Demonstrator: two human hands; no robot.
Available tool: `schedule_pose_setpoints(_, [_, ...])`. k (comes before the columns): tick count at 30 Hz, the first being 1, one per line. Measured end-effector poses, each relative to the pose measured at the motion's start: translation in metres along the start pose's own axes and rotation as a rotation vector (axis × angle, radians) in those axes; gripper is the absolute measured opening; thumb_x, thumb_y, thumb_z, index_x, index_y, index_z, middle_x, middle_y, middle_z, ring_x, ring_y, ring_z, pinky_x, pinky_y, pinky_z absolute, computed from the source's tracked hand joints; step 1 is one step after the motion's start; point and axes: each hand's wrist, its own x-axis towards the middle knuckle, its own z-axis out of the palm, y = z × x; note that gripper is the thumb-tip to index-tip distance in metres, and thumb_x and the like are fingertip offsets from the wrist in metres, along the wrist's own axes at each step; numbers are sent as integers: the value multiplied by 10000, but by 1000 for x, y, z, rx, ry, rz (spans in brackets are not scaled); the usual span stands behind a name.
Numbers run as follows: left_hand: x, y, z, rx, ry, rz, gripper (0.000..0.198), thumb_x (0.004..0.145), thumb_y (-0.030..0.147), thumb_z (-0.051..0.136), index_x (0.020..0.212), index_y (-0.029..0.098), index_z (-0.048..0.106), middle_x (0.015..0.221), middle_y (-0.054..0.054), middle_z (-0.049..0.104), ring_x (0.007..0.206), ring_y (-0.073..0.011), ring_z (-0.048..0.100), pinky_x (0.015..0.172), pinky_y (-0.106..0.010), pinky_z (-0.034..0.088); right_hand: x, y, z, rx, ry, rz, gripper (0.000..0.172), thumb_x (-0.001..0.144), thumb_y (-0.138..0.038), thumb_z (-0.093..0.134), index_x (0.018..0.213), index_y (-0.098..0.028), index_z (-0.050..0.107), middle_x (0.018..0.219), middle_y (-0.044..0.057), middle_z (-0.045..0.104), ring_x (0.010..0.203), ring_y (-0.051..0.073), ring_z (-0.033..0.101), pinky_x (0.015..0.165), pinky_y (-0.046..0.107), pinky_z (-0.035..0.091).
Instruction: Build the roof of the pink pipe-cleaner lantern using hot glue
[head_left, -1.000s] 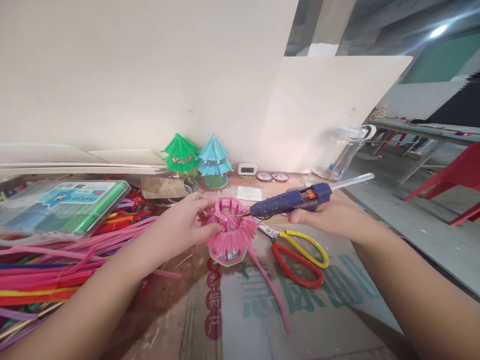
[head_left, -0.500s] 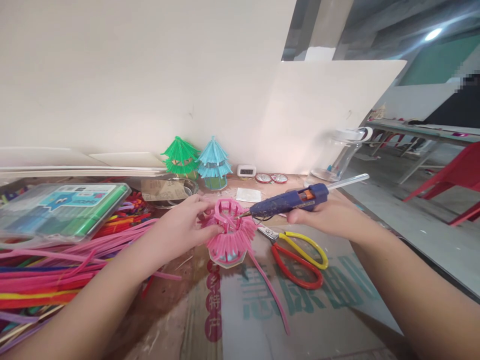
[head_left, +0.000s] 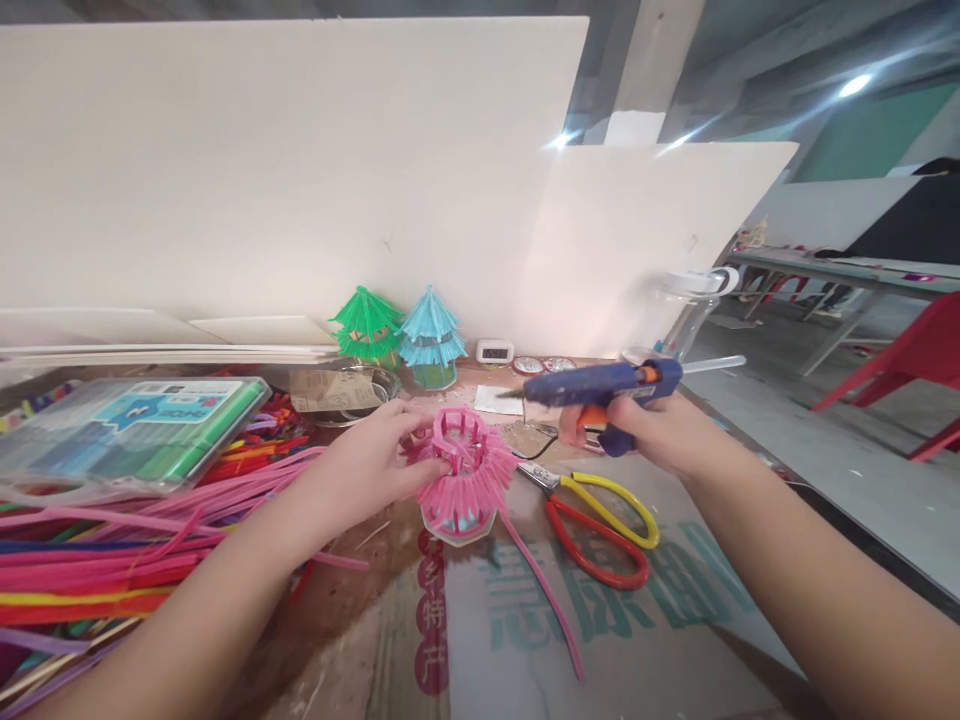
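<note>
I have drawn the blue glue gun (head_left: 589, 383) up and back from the pink model (head_left: 469, 485).
Over the table (head_left: 337, 620), my right hand (head_left: 660, 425) wraps the gun's handle, nozzle in the air; scissors (head_left: 553, 483) lie below; the model stands just left of them, my left hand (head_left: 394, 450) pinching its side; a thin pink strip (head_left: 545, 590) trails toward me.

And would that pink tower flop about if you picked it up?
The pink tower might flop at its fringe, where thin strips stick out. It's probably light, since its top looks open. It likely won't roll: the base has flat sides.
</note>
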Motion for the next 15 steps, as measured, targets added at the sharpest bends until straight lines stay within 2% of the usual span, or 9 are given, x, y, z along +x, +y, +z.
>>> schedule_pose_setpoints(2, [-1, -1, -2, 7, -2, -14, 398, 815, 416, 586, 1169, 257, 674, 916, -17, 570, 761, -179, 575, 761, -280, 491, 2, 4, -2, 28, 74, 22, 618, 838, -740, 440, 814, -187, 717, 836, 81, 723, 762, 202, 667, 539, 259, 483])
schedule_pose_setpoints(4, [-3, -5, -8, 20, -19, -31, 464, 808, 448, 578, 1223, 255, 654, 953, -31, 597, 790, -191, 602, 765, -290, 502, 8, 6, -5, -104, 116, 82, 566, 878, -678, 438, 804, -192, 718, 863, 77, 729, 805, 199, 672, 621, 261, 510])
schedule_pose_setpoints(6, [-6, -11, -18, 34, -22, -52, 519, 811, 508, 545, 1243, 238, 648, 1001, -61, 635, 867, -228, 632, 794, -321, 511, 18, 11, -8, -272, 146, 150, 525, 894, -630, 442, 795, -195, 719, 875, 67, 732, 781, 187, 670, 621, 253, 513])
schedule_pose_setpoints(9, [-9, -18, -36, 10, 89, -89, 527, 821, 575, 479, 1139, 221, 707, 1089, -95, 695, 1013, -293, 637, 892, -383, 494, 40, 33, -10, -394, 182, 221, 476, 873, -590, 506, 841, -161, 711, 772, 57, 719, 620, 171, 636, 502, 251, 477])
schedule_pose_setpoints(11, [-10, -18, -46, -24, 193, -109, 465, 821, 552, 478, 1035, 230, 734, 1096, -86, 720, 1037, -295, 638, 923, -383, 480, 53, 55, -8, -414, 189, 217, 465, 891, -569, 503, 880, -149, 702, 718, 36, 703, 598, 171, 625, 517, 258, 481])
schedule_pose_setpoints(13, [-10, -14, -51, -64, 260, -130, 418, 805, 534, 495, 965, 231, 734, 1034, -77, 739, 971, -280, 657, 883, -367, 494, 62, 79, -3, -431, 181, 183, 389, 906, -525, 538, 917, -169, 695, 801, 33, 711, 705, 192, 651, 609, 282, 524])
schedule_pose_setpoints(15, [-10, -9, -52, -122, 271, -152, 402, 774, 534, 519, 926, 218, 714, 944, -69, 741, 867, -259, 667, 803, -356, 512, 65, 99, 4, -436, 144, 122, 262, 950, -403, 549, 1058, -187, 651, 1059, 48, 670, 871, 177, 651, 750, 332, 563])
